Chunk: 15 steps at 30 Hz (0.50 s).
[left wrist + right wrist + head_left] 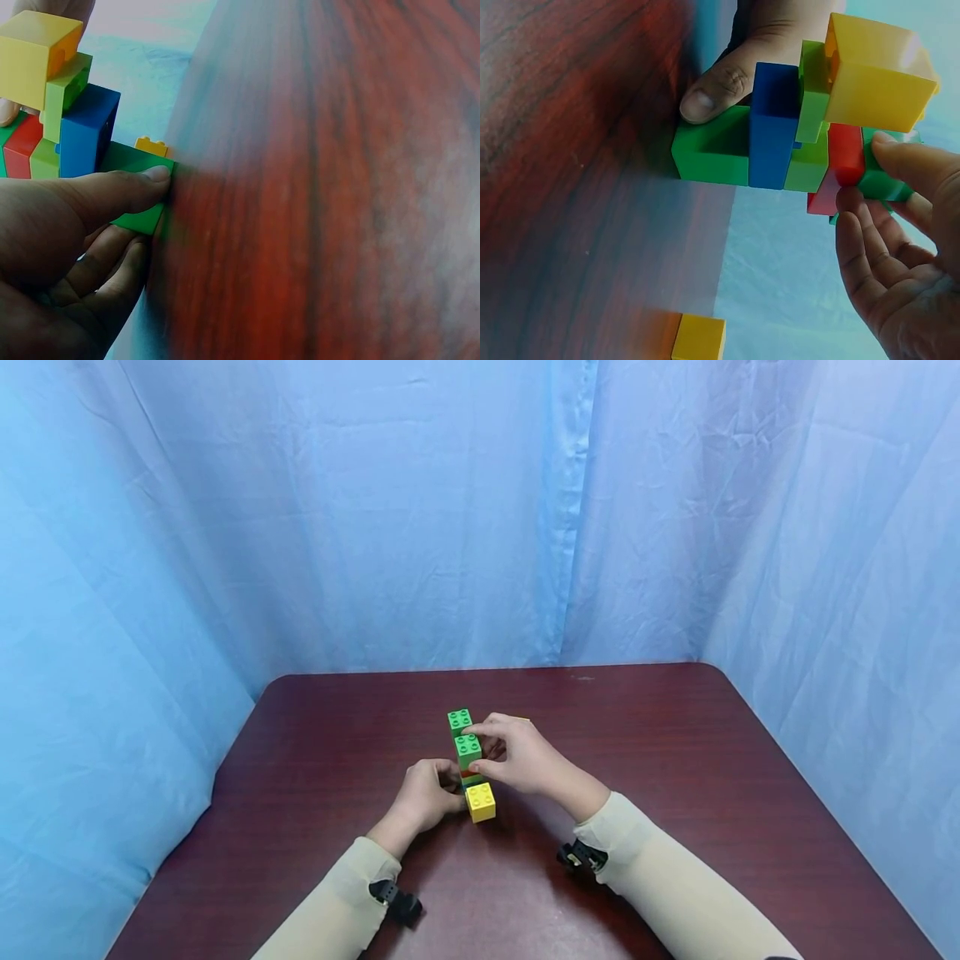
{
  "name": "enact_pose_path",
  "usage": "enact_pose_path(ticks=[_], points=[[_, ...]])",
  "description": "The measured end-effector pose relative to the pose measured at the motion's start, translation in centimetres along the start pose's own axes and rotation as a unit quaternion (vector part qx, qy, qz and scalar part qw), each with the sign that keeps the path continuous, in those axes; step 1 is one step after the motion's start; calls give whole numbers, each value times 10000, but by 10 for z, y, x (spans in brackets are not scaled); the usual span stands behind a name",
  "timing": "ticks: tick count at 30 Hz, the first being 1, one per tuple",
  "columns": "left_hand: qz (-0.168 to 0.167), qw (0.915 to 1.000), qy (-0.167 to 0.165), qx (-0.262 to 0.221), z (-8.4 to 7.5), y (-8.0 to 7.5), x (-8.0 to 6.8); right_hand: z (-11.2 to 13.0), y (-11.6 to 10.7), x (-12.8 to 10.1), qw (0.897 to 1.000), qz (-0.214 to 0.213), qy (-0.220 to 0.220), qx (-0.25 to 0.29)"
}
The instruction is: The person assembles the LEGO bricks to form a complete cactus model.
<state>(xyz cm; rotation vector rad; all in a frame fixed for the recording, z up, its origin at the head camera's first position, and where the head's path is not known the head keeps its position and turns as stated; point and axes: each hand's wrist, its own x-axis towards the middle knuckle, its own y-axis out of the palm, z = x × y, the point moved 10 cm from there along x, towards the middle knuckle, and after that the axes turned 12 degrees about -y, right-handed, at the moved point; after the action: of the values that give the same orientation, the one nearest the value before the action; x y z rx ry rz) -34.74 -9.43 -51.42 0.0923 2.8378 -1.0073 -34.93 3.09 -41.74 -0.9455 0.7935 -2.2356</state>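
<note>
A stack of toy building bricks stands on the table. In the right wrist view it runs from a green bottom brick (709, 154) through a blue brick (772, 124), light green bricks (808, 166) and a red brick (845, 154) to a green top brick (885, 174). A yellow brick (481, 802) juts out on the near side. My left hand (426, 795) grips the green bottom brick, thumb along its side. My right hand (525, 756) pinches the green top brick between thumb and fingers. Another green brick (460, 721) shows just beyond, its lower part mostly hidden.
A separate yellow brick (697, 337) lies on the table past my right hand, mostly covered by it in the head view. The dark red-brown table (337, 718) is enclosed by blue curtains (420, 527) at the back and sides.
</note>
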Motion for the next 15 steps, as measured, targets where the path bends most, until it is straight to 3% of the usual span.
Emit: enact_pose_path(ticks=[10,15], points=[[-23,10000,-25,13,1,-1,0,-13,-7,-8,9968,-152,332,710],[-59,10000,49,-39,-2,-2,0,-31,-18,-12,9969,-217,451,609]])
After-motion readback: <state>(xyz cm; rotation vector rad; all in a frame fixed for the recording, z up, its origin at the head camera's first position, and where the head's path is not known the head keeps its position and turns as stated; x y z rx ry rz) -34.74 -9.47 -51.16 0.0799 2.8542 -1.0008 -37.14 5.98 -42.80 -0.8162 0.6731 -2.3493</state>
